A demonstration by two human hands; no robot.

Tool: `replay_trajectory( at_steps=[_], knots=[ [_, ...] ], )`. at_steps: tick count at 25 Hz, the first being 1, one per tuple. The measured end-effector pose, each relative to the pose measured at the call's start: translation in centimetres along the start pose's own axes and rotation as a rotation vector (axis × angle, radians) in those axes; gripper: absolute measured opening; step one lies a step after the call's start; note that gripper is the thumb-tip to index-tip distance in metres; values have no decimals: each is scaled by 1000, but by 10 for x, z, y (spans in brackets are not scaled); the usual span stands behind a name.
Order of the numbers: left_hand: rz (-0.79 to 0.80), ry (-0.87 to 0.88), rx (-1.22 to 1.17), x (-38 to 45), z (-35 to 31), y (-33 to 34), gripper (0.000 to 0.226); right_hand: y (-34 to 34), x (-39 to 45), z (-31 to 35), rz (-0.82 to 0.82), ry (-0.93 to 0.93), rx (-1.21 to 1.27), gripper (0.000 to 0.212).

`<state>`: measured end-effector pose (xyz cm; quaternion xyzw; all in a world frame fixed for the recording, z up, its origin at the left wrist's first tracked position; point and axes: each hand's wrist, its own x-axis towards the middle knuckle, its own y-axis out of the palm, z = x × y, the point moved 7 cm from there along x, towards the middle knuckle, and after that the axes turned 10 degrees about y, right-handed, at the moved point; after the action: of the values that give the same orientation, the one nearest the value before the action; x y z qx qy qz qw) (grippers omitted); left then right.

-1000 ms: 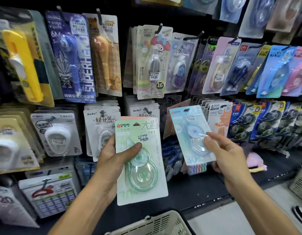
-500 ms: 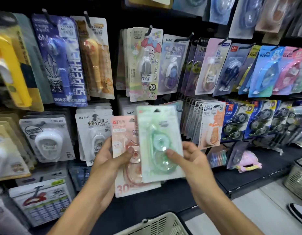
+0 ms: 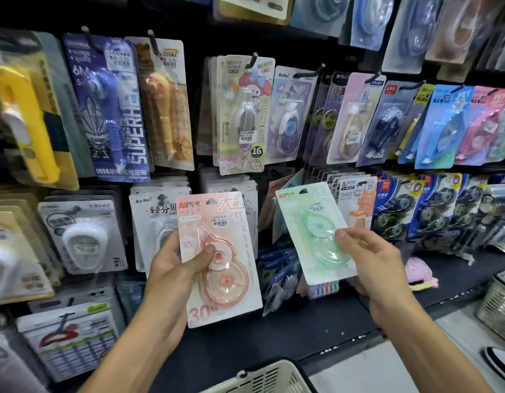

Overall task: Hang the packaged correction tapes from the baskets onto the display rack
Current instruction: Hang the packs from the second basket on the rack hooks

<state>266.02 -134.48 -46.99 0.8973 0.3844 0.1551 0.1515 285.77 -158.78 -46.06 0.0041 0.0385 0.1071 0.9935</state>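
My left hand grips a pink packaged correction tape by its left edge, thumb on the blister. My right hand pinches a green packaged correction tape at its lower right, holding it tilted up against the display rack. The green pack's hang hole sits near a hook in the lower row, partly over pink and blue packs hung there. A white plastic basket shows at the bottom edge, below my arms.
The black rack is crowded with hanging correction tape packs on several hooks in rows. A black shelf ledge runs under the rack. A wire basket stands on the floor at the right. A shoe shows at the lower right.
My right hand has drawn the green pack off the stack in my left hand and carried it right, up to the rack's lower row. The pink pack is now uncovered in my left hand.
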Motion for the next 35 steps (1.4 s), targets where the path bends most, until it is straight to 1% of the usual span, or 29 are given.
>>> replay_trajectory(
  at_steps=[1, 2, 3, 4, 5, 7, 8, 9, 10, 11, 13, 14, 15, 17, 19, 22, 23, 24, 25, 26, 27, 28, 29, 30, 31, 32, 33, 35],
  knots=[
    [-4, 4, 1, 0, -1, 0, 34, 2, -2, -2, 28, 36, 16, 15],
    [-6, 11, 1, 1, -1, -2, 34, 4, -4, -7, 58, 79, 25, 32],
    [-4, 20, -4, 2, -1, -2, 35, 7, -7, -10, 67, 109, -10, 49],
    [6, 29, -12, 2, -1, -1, 37, 14, -13, -13, 96, 106, -82, 59],
    [29, 40, -12, 2, 0, 3, 40, 30, -23, -16, 195, 92, -135, 64],
    [110, 54, 27, -3, 4, 17, 45, 76, -54, -31, 537, 133, -152, 67],
    [157, 60, 62, -6, 6, 23, 44, 93, -66, -38, 649, 149, -155, 62],
    [192, 76, 108, -7, 6, 28, 42, 101, -71, -40, 676, 136, -144, 56],
    [215, 112, 196, -6, 3, 29, 40, 100, -66, -38, 622, 102, -118, 52],
    [231, 171, 355, -3, -1, 27, 42, 92, -57, -32, 523, 79, -54, 50],
    [227, 298, 853, 4, -12, 15, 51, 63, -35, -19, 327, 91, 101, 36],
    [214, 352, 1063, 6, -18, 9, 56, 48, -25, -17, 265, 116, 138, 30],
    [214, 370, 1189, 8, -20, 5, 60, 36, -18, -17, 213, 139, 128, 30],
    [235, 337, 1273, 10, -19, -1, 63, 16, -11, -18, 97, 145, 84, 38],
    [234, 319, 1267, 10, -19, -3, 63, 1, -7, -15, 2, 133, 113, 38],
    [234, 331, 1262, 12, -20, -3, 61, -6, -7, -13, -20, 132, 118, 31],
    [237, 328, 1275, 12, -19, -4, 61, -6, -7, -13, -5, 125, 122, 35],
    [240, 321, 1293, 11, -17, -5, 61, -2, -8, -13, 51, 126, 155, 44],
    [239, 326, 1310, 9, -16, -6, 60, 7, -8, -17, 141, 154, 234, 59],
    [236, 340, 1322, 7, -16, -6, 58, 16, -9, -25, 222, 216, 325, 74],
    [235, 361, 1318, 5, -16, -4, 54, 22, -9, -37, 264, 287, 367, 81],
    [245, 383, 1306, 6, -16, -2, 49, 26, -7, -53, 242, 348, 326, 78],
    [289, 377, 1282, 5, -10, -3, 42, 28, -8, -75, 202, 396, 207, 66],
    [365, 325, 1257, 3, 3, -5, 34, 33, -12, -98, 187, 427, 61, 50],
    [478, 235, 1237, -1, 22, -7, 28, 41, -19, -126, 227, 460, -110, 35],
    [642, 105, 1282, -14, 54, -16, 26, 49, -32, -164, 320, 515, -298, 23],
    [834, -13, 1380, -32, 91, -29, 28, 57, -49, -204, 455, 555, -515, 14],
    [1160, -272, 1555, -81, 168, -74, 37, 58, -81, -288, 755, 546, -992, 7]
  ],
)
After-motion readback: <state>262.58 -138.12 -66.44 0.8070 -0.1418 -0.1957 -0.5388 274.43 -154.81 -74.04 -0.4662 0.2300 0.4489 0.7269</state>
